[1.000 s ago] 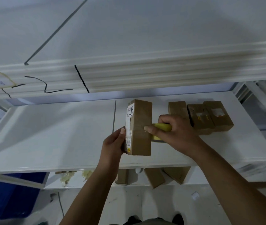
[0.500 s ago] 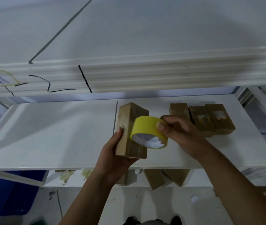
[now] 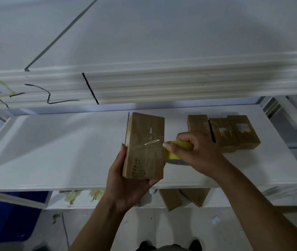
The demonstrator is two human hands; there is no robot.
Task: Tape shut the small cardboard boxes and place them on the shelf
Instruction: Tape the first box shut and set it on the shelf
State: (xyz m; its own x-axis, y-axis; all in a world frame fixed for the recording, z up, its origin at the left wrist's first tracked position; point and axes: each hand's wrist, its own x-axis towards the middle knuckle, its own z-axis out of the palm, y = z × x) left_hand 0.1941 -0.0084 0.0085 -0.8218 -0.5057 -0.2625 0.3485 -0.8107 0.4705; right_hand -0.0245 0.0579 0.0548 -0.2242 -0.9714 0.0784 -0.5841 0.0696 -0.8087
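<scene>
Standing in left grip [image 3: 130,186], box [image 3: 144,142] touches tape roll [image 3: 173,155] in right grip [image 3: 199,153].

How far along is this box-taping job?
Done: three boxes sit on the shelf. In hand: the left hand holds a box while the right hand presses the tape roll to its edge. Left: finish taping, shelve it; lower boxes may wait too.

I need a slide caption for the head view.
Left hand holds a cardboard box above the shelf; right hand holds yellow tape roll at its edge.
</scene>
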